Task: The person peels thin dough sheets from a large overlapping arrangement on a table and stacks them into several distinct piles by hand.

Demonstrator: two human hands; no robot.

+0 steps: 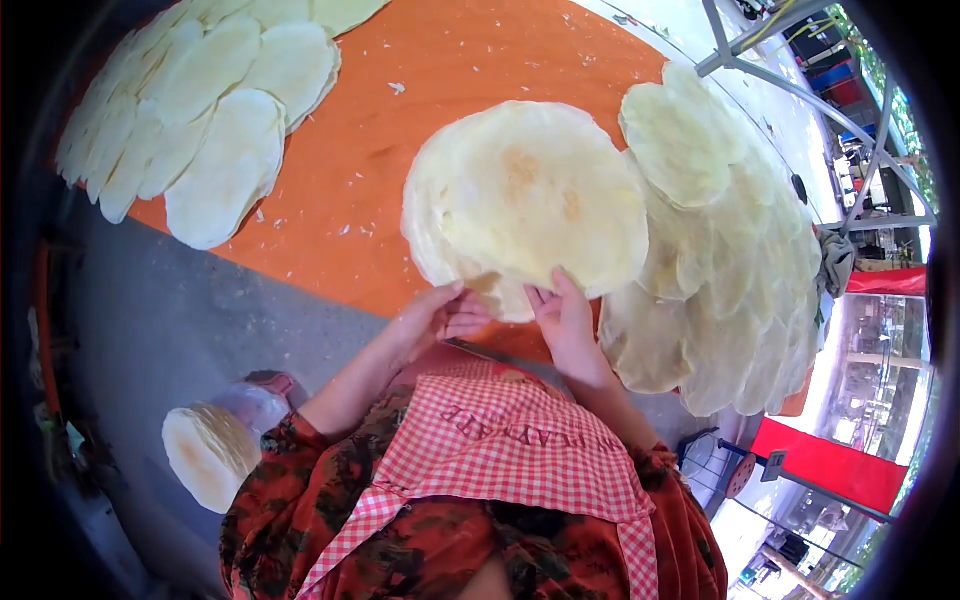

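Observation:
A pile of thin, pale round flatbreads (525,190) lies at the middle of the orange cloth (350,150), its top sheet marked with toasted patches. My right hand (563,320) grips the near edge of the pile, thumb on top. Just left of it, my left hand (440,320) is at the lower edge with fingers loosely apart and slightly curled. Overlapping flatbreads (230,160) cover the cloth at the upper left, and more translucent ones (720,290) spread along the right side.
Another stack of flatbreads (210,455) sits low at the left beside a clear plastic bag (255,405), over the grey floor (300,340). Metal framing (730,55) stands at upper right, grey fabric (835,260) at the right edge, red panels (830,460) at lower right.

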